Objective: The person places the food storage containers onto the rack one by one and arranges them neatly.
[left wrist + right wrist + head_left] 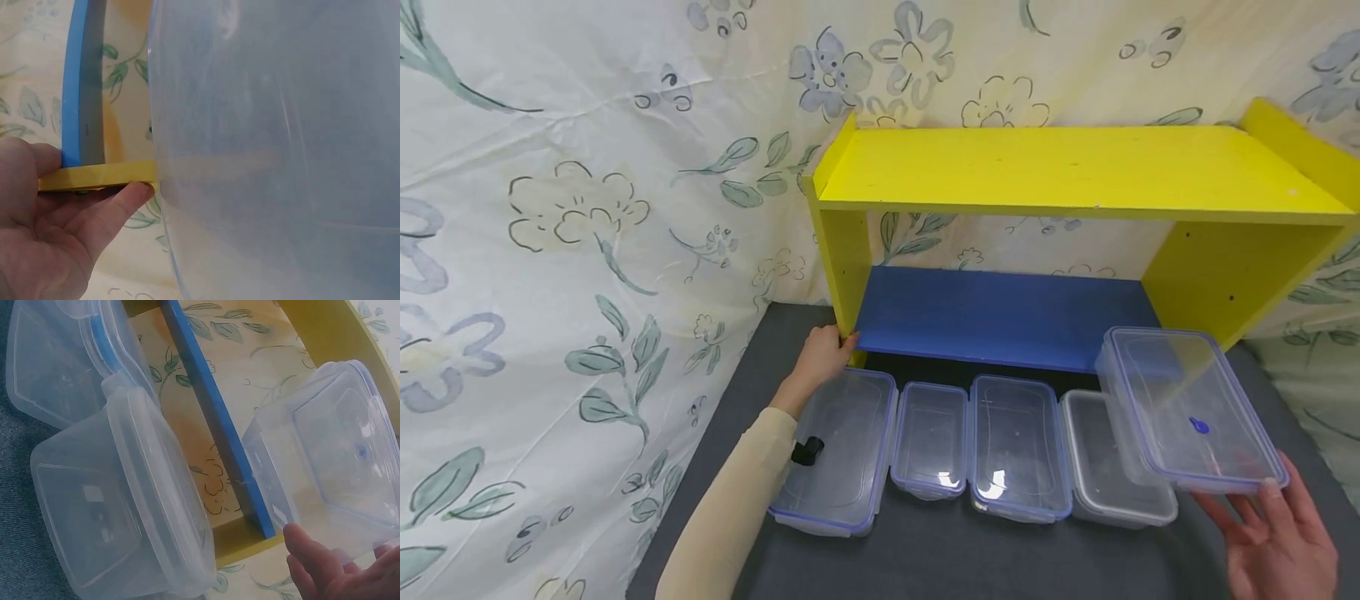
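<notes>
My left hand (822,360) grips the lower left side panel (103,175) of a yellow shelf unit (1060,167), thumb on one face and fingers on the other. At the right, my right hand (1283,542) holds a clear plastic food container (1180,392) by its near end, thumb at the lid's rim and fingers below. This container has a bluish rim and a small blue vent plug on its lid. It is raised, its far end at the front edge of the blue shelf board (1000,312); whether it rests there I cannot tell.
Several lidded containers stand in a row before the unit: a large one (842,458) by my left forearm, a small one (931,437), a medium one (1021,450) and one with a whitish lid (1112,454). A flower-patterned cloth (580,292) hangs behind the dark tabletop (925,558).
</notes>
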Demonstrator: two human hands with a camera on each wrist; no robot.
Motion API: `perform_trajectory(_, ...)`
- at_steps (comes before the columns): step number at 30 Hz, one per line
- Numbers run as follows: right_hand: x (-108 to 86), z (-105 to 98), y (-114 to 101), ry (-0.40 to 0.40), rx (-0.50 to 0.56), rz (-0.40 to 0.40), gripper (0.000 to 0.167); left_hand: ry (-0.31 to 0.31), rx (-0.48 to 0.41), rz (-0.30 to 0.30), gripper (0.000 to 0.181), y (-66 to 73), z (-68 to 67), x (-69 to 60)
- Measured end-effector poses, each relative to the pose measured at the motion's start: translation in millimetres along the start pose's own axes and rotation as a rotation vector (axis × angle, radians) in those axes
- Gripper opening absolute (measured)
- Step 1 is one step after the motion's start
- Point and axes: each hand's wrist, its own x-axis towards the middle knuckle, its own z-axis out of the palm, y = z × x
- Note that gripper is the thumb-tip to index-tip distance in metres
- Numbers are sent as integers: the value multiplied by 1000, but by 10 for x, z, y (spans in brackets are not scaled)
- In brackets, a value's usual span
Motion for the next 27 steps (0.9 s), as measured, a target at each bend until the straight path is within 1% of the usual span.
perform_trajectory(2, -23, 18, -2, -51, -13, -4, 51, 4, 2, 1, 39, 1, 1, -3)
perform_trajectory(3, -33, 32, 0, -61, -23, -7, 53, 7, 1, 3, 39, 3, 1, -6)
perform_trajectory(4, -42, 46, 2, -55, -34, -12, 54, 8, 4, 4, 39, 4, 1, -7)
perform_trajectory(8, -52, 119, 25, 49, -83, -20, 57, 11, 2, 4, 39, 3, 4, -12)
perform_trajectory(11, -27, 164, 40, 84, -104, -21, 56, 9, -2, 6, 39, -1, 8, -11)
perform_trajectory(15, 26, 228, 56, 90, -134, -28, 54, 12, -6, 11, 38, -7, 13, -8)
perform_trajectory(22, 121, 337, 102, 128, -141, -17, 52, 12, -10, 2, 37, -17, 24, -10)
perform_trajectory(27, 184, 378, 113, 90, -100, -9, 52, 0, -16, 4, 38, -12, 12, -2)
